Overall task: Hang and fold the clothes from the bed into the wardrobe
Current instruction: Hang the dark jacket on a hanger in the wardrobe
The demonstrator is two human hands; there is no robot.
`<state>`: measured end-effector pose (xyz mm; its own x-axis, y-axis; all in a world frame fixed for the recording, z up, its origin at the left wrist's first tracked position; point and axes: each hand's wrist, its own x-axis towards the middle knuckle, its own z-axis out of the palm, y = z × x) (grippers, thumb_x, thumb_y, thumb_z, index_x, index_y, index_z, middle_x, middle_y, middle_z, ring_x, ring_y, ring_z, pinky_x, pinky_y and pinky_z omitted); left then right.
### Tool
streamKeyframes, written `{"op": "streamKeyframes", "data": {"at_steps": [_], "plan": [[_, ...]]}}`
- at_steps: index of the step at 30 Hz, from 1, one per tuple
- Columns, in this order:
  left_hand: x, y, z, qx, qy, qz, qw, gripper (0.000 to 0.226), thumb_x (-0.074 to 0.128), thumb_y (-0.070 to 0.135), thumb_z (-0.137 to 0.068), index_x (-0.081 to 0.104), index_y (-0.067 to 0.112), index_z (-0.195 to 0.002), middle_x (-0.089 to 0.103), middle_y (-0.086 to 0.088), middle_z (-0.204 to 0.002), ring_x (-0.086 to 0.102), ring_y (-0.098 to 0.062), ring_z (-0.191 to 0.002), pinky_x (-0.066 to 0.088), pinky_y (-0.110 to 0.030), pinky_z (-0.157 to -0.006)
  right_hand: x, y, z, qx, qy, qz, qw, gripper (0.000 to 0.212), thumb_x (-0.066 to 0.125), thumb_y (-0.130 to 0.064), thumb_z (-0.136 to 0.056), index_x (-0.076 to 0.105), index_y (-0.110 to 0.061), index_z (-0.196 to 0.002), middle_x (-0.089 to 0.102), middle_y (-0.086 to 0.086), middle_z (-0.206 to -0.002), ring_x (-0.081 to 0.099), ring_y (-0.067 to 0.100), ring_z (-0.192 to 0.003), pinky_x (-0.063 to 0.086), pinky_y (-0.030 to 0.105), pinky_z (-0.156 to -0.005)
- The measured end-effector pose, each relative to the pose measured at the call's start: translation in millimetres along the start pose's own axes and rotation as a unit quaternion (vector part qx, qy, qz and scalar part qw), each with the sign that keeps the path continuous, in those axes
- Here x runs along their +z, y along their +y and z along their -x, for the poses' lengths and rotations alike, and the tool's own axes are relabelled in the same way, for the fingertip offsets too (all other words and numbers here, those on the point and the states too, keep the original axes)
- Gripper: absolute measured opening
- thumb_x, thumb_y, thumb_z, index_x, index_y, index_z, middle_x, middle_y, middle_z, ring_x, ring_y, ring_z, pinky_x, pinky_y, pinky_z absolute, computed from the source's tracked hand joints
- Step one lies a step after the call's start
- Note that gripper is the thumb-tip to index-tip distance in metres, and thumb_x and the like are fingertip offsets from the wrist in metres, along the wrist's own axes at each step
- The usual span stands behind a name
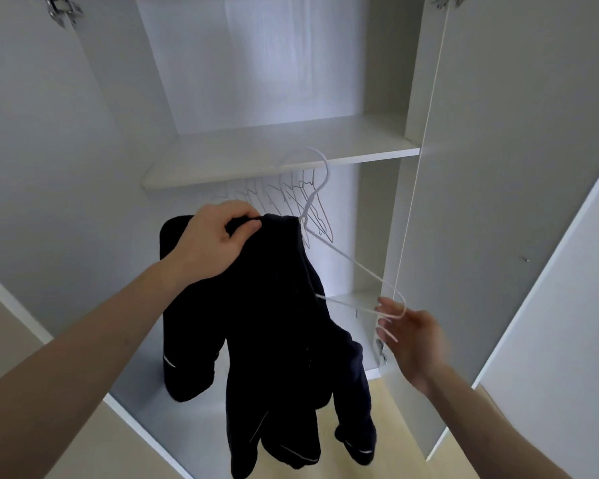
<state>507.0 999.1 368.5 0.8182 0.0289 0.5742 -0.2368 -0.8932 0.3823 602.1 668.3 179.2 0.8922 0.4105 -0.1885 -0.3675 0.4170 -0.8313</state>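
A dark navy garment with thin white piping hangs in front of the open white wardrobe. My left hand grips its top edge, thumb and fingers curled round the fabric. A white wire hanger sits partly inside the garment, its hook rising in front of the shelf. My right hand holds the hanger's right tip between its fingers, beside the wardrobe's right door edge. The garment's lower parts dangle down over the wardrobe floor.
Several bare white hangers hang in a row under the shelf, behind the garment. The right wardrobe door stands open close to my right hand, with a hinge at its lower edge. Pale wooden floor shows below.
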Motion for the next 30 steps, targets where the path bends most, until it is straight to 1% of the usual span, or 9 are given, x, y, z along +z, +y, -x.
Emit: {"op": "streamKeyframes", "data": {"at_steps": [3,7,12,15,20,23,25,28,30], "plan": [[-6,8,-8,0.008,0.029,0.0,1.0,0.011,0.061,0.03,-0.098,0.069,0.024,-0.095,0.069,0.018,-0.088,0.064,-0.002,-0.087,0.047,-0.021,-0.083,-1,23,1,0.039,-0.007,0.154,0.987,0.04,0.053,0.0,-0.094,0.073,-0.019,-0.123,0.074,-0.002,-0.124,0.07,0.018,-0.098,0.054,0.029,-0.078],[-15,17,-16,0.007,0.047,0.005,0.999,0.011,0.064,0.02,-0.099,0.068,0.026,-0.091,0.069,0.014,-0.086,0.063,-0.003,-0.086,0.046,-0.018,-0.082,26,31,-6,-0.024,-0.114,0.32,0.94,0.051,0.069,-0.01,-0.08,0.073,-0.046,-0.116,0.074,-0.019,-0.112,0.074,0.009,-0.088,0.054,0.017,-0.068],[-24,18,-17,-0.013,0.054,0.007,0.998,0.013,0.062,0.02,-0.1,0.067,0.026,-0.091,0.069,0.014,-0.087,0.064,-0.01,-0.088,0.049,-0.027,-0.082,46,43,-19,-0.061,-0.156,0.407,0.898,0.014,0.074,-0.013,-0.085,0.068,-0.01,-0.098,0.068,0.004,-0.089,0.066,0.017,-0.075,0.055,0.031,-0.073],[-29,10,-13,-0.023,0.063,0.012,0.998,0.011,0.062,0.022,-0.1,0.068,0.025,-0.092,0.069,0.012,-0.089,0.065,-0.01,-0.09,0.05,-0.028,-0.084,45,40,-19,-0.071,-0.165,0.447,0.876,0.022,0.07,-0.027,-0.074,0.071,-0.017,-0.093,0.068,-0.006,-0.08,0.068,0.013,-0.078,0.056,0.032,-0.08],[-37,-16,-2,-0.038,0.062,-0.021,0.997,0.011,0.065,0.025,-0.098,0.066,0.032,-0.09,0.07,0.017,-0.088,0.065,-0.003,-0.087,0.049,-0.025,-0.081,4,8,-31,-0.172,-0.099,0.583,0.788,0.018,0.078,-0.032,-0.084,0.066,-0.044,-0.081,0.06,-0.021,-0.1,0.064,0.002,-0.083,0.05,0.026,-0.079],[-34,-28,11,-0.039,0.033,-0.068,0.996,0.01,0.068,0.024,-0.097,0.068,0.033,-0.093,0.07,0.023,-0.084,0.066,0.0,-0.084,0.051,-0.026,-0.08,-22,-26,-41,-0.202,-0.013,0.645,0.737,0.013,0.078,-0.042,-0.087,0.067,-0.033,-0.086,0.056,-0.017,-0.108,0.063,0.012,-0.087,0.052,0.034,-0.082],[-30,-34,18,-0.029,0.0,-0.104,0.994,0.007,0.067,0.025,-0.097,0.071,0.029,-0.093,0.071,0.02,-0.084,0.067,-0.004,-0.083,0.053,-0.031,-0.081,-26,-45,-47,-0.206,0.018,0.641,0.739,0.013,0.074,-0.039,-0.087,0.069,-0.026,-0.087,0.064,-0.011,-0.097,0.064,0.017,-0.084,0.055,0.038,-0.08],[-24,-37,26,-0.024,-0.032,-0.129,0.991,0.011,0.063,0.03,-0.096,0.072,0.026,-0.091,0.07,0.013,-0.082,0.066,-0.01,-0.076,0.054,-0.039,-0.077,-13,-70,-47,-0.212,0.052,0.592,0.776,0.011,0.066,-0.036,-0.083,0.06,-0.029,-0.077,0.063,-0.01,-0.065,0.06,0.009,-0.061,0.048,0.02,-0.058],[-16,-38,31,-0.023,-0.053,-0.152,0.987,0.016,0.058,0.035,-0.095,0.071,0.027,-0.09,0.067,0.012,-0.08,0.063,-0.013,-0.071,0.053,-0.039,-0.075,6,-86,-47,-0.231,0.078,0.559,0.793,0.018,0.069,-0.024,-0.085,0.057,-0.026,-0.072,0.062,-0.011,-0.062,0.057,0.006,-0.056,0.043,0.017,-0.05]]}}
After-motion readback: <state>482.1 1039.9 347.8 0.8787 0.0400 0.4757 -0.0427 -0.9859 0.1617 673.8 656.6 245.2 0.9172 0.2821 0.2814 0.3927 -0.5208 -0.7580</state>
